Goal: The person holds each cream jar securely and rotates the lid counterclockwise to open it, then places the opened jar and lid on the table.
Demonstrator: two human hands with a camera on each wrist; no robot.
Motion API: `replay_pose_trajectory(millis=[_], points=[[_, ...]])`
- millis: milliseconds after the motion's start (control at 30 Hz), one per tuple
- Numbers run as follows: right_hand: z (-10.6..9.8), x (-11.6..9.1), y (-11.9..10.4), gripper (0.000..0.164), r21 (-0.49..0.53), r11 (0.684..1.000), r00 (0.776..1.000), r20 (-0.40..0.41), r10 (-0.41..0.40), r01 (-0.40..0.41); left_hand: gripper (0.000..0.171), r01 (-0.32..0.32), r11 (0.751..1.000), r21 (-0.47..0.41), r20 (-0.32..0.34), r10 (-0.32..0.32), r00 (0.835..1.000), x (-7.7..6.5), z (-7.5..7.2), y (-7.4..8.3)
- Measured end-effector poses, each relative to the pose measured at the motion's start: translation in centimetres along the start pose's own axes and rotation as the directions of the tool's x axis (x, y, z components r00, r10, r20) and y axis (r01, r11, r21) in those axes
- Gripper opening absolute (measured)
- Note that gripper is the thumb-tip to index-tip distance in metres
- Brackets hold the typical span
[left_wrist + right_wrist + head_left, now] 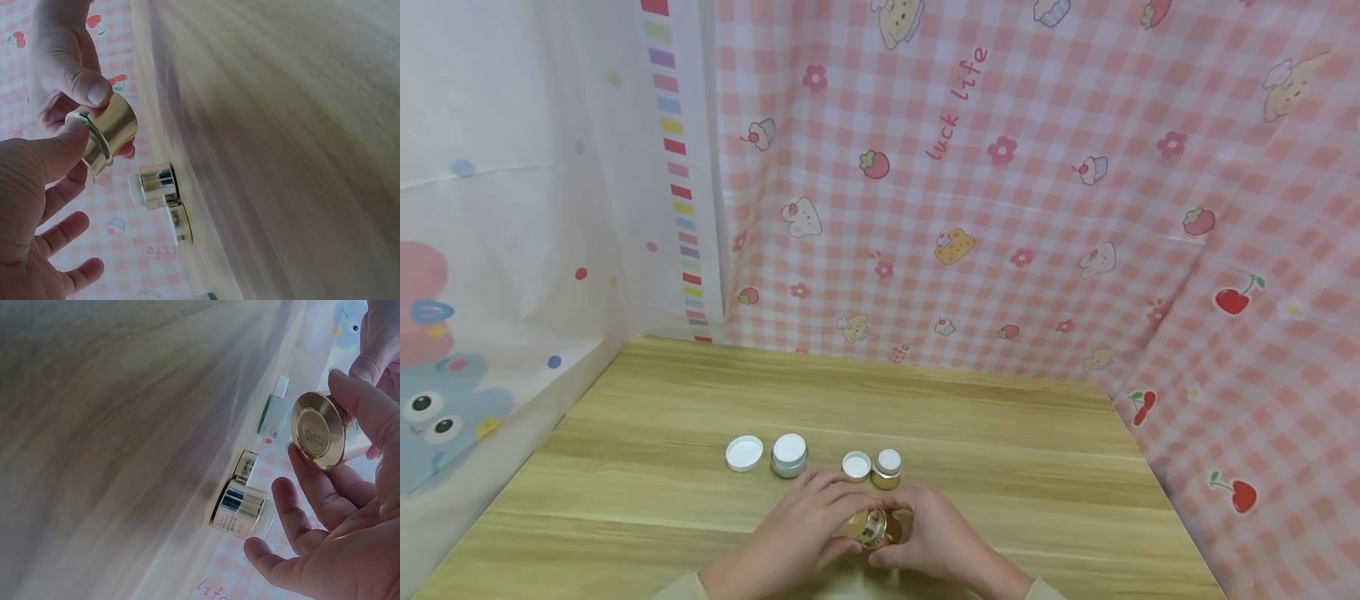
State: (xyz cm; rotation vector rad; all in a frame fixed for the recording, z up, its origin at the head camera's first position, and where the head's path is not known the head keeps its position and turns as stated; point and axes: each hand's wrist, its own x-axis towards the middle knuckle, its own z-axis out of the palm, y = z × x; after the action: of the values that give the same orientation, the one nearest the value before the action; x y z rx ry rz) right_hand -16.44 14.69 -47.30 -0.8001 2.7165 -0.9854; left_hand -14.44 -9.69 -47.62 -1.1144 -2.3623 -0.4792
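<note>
Both hands meet over a gold cosmetic jar [893, 530] near the front of the table. My right hand [936, 529] grips the jar by its body, tilted on its side. A stamped gold base [315, 433] faces the right wrist camera. At the mouth end, my left hand [801, 525] pinches a gold lid [855, 525] between thumb and fingers. Whether lid and jar touch I cannot tell. Just beyond the hands stand a smaller gold jar [886, 477] with a white top and, beside it, a gold-rimmed lid [856, 466] with its white inside up.
Left of these are a pale green jar [789, 458] with a white top and a white lid [744, 453]. They sit on a wooden table [1000, 433]. Pink checked cloth [970, 192] hangs behind and right, white printed cloth [512, 208] on the left.
</note>
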Motion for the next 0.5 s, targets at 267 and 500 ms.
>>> replay_pose_trajectory(millis=[267, 500], points=[[0.02, -0.07, -0.1, 0.052, 0.005, 1.0, 1.0, -0.007, -0.019, 0.019, 0.057, 0.011, 1.0, -0.007, -0.004, -0.011, 1.0, -0.05, -0.09, 0.13], [-0.08, -0.27, -0.65, 0.05, -0.007, 0.999, 0.999, -0.019, -0.038, 0.038, 0.06, -0.002, 1.0, 0.025, 0.008, 0.002, 1.0, 0.11, -0.21, 0.14]])
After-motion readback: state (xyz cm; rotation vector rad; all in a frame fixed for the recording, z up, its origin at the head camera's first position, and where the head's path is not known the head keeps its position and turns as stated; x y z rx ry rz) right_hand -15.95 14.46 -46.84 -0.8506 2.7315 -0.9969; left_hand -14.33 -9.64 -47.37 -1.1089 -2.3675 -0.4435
